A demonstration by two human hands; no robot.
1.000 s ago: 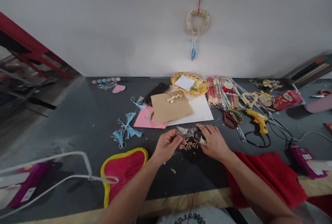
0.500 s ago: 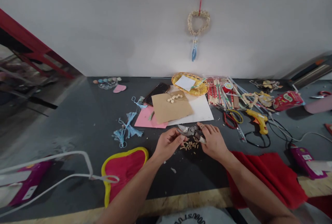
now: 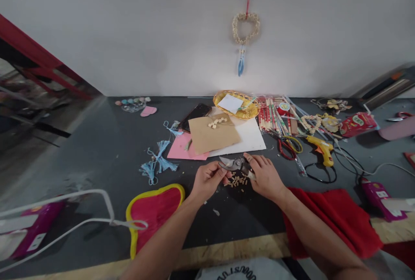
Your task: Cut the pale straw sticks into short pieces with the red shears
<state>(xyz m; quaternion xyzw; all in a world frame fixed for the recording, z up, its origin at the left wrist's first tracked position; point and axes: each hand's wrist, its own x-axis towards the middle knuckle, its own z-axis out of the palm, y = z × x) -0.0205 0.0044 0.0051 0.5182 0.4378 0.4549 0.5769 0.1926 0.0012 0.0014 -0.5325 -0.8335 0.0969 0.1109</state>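
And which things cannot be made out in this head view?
Head view:
Whether the left hand pinches anything beside the grey metal pruning shears: too small.
Lower-right part of the red cloth pad with yellow border: behind the left forearm.
End of smooth pink cylinder: cut by right edge.
Small print on shiny red packet: blurred.

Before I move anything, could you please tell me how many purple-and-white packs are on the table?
2: one purple-and-white pack lies left of the yellow-edged red pad, a second pack right of the bright red cloth. More could be hidden.
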